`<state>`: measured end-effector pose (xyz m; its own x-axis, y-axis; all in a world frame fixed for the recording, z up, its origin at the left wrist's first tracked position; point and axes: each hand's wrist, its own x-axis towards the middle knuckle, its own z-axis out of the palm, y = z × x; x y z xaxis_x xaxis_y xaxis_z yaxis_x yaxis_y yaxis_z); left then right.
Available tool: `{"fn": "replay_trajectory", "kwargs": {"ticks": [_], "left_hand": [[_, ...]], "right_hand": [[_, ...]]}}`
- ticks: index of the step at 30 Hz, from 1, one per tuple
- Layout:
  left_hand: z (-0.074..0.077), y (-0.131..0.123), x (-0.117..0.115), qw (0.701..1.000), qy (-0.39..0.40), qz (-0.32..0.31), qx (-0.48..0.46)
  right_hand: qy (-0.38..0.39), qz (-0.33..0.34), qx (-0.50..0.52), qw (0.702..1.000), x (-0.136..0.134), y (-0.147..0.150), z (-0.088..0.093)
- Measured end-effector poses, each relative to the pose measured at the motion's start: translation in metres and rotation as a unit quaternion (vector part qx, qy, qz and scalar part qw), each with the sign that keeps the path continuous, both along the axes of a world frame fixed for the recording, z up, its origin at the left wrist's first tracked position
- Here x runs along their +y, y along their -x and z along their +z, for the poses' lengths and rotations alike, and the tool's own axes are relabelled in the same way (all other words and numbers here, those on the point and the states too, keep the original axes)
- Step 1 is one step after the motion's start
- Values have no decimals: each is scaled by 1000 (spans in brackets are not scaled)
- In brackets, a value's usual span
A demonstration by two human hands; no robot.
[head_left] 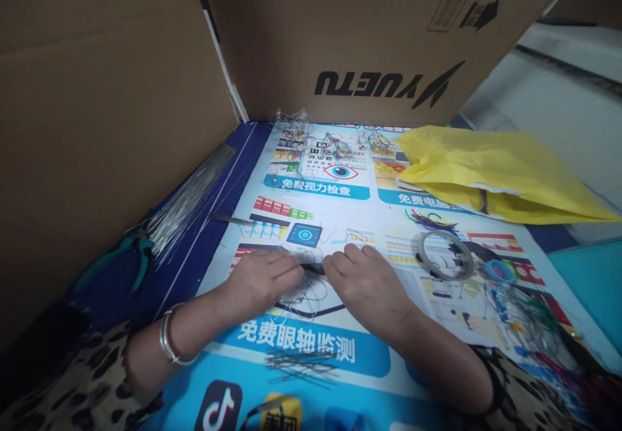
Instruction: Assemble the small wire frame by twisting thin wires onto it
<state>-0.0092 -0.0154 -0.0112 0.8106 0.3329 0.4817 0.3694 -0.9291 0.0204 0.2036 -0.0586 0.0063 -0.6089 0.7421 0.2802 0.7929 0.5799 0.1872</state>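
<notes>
Above the printed sheet, my left hand (pixel 265 279) and my right hand (pixel 365 283) are close together, fingers curled in. Between them runs a dark, narrow strip (pixel 313 267), gripped from both ends; its exact kind does not show. Thin, clear-looking wire loops (pixel 304 298) lie or hang just beneath the hands. Nearer to me, a small heap of short dark wires (pixel 304 365) rests on the sheet. A thin metal tool (pixel 230 218) lies beyond my left hand.
Left are teal-handled pliers (pixel 140 262) and a bundle of straight silvery wires (pixel 189 198). Right are a tape roll (pixel 422 256), a yellow bag (pixel 505 165) and tangled coloured strands (pixel 529 327). Wire tangles (pixel 335 146) lie far back, before a cardboard wall (pixel 301 29).
</notes>
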Motion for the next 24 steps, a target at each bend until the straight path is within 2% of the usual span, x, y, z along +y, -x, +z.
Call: {"fn": "replay_trajectory", "kwargs": {"ticks": [6,10,17,24], "left_hand": [[1,0,-1,1000,-19,0,22],[-1,0,0,999,28,34,-6],[-8,3,2,993,89,75,-22],[-7,2,4,976,175,86,-95]], "right_hand": [[0,2,5,1000,0,-1,-1],[5,-6,18,1000,4,-8,-1],[11,-77,53,996,13,-25,-2],[41,-67,74,994,10,-19,-7]]}}
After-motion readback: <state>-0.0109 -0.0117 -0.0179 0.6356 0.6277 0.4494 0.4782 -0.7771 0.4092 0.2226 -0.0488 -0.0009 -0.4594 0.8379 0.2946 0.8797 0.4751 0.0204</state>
